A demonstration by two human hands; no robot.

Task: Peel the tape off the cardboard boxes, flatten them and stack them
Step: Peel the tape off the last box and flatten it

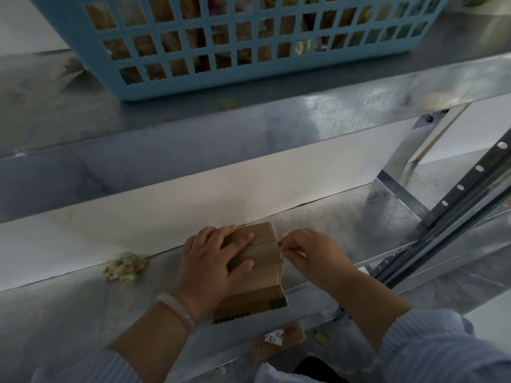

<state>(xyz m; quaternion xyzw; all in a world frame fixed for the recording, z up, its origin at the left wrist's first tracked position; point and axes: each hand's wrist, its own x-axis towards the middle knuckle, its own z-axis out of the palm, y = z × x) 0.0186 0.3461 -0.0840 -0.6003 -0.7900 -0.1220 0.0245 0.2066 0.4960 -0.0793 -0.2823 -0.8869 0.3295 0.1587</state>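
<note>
On the grey metal shelf (83, 305) sits the small brown cardboard box (264, 258). My left hand (213, 262) lies flat on top, fingers straight, pressing it down. My right hand (312, 254) pinches a thin pale strip of tape (281, 252) at its right edge.

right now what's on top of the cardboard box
The left hand presses flat on the cardboard box, covering the left of its top. A flap seam shows beside it; the right hand pinches tape at the right edge.
</note>
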